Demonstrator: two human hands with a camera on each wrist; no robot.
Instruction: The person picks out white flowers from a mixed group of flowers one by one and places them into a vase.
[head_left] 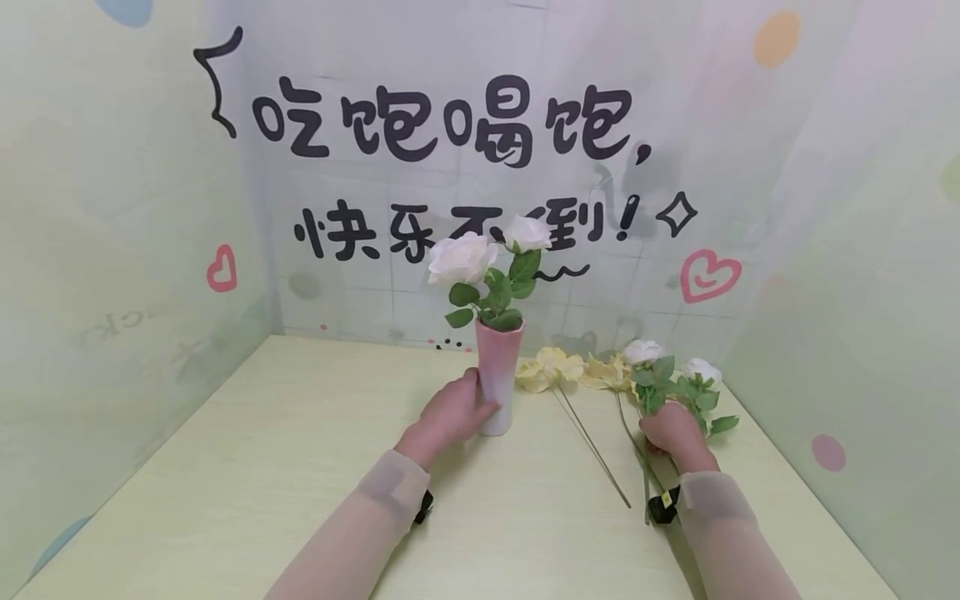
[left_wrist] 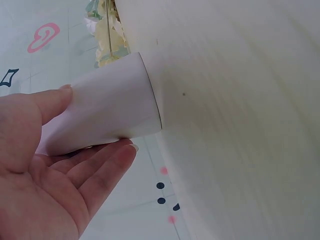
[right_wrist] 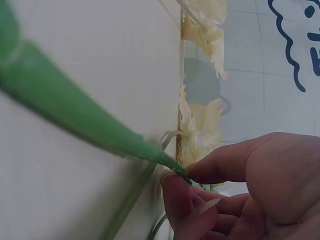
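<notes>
A vase (head_left: 498,367), pink at the top and white below, stands upright on the table with two white roses (head_left: 462,257) in it. My left hand (head_left: 446,417) holds its lower part, the thumb on one side and the fingers on the other, as the left wrist view shows on the vase (left_wrist: 107,105). At the right, my right hand (head_left: 675,429) is among white roses (head_left: 701,369) with green leaves. In the right wrist view, its thumb and fingers pinch a green stem (right_wrist: 85,107). The vase's top is out of the left wrist view.
Two yellow flowers (head_left: 555,367) with long thin stems lie on the table (head_left: 300,467) between the vase and the right hand. A printed wall (head_left: 337,308) closes off the back, and similar panels stand along both sides.
</notes>
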